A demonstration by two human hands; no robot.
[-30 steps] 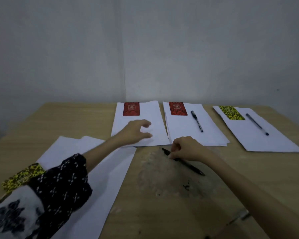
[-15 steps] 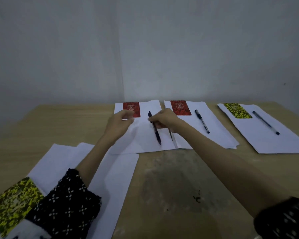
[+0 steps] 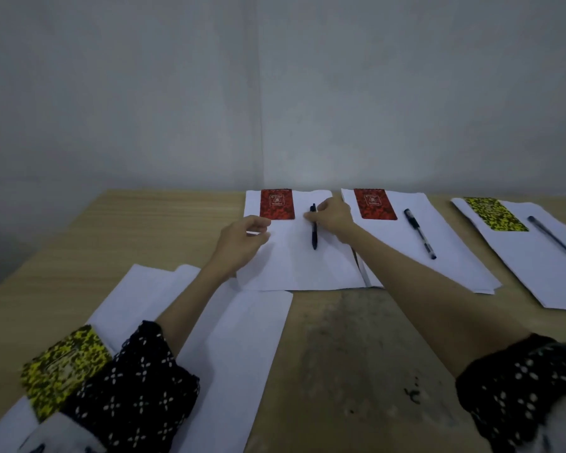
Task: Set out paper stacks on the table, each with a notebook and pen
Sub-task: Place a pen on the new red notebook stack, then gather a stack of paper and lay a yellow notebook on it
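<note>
Right hand (image 3: 332,215) pinching black plastic pen (image 3: 313,227) on left white paper stack (image 3: 294,266) beside red patterned notebook (image 3: 277,204), left hand (image 3: 242,238) loose, empty, pressing sheets; risks rolling crooked, shifting paper on release.

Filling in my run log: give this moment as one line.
stage: pen placement | right hand: on black pen, left paper stack | left hand: steadying stack | red notebook: placed
</note>
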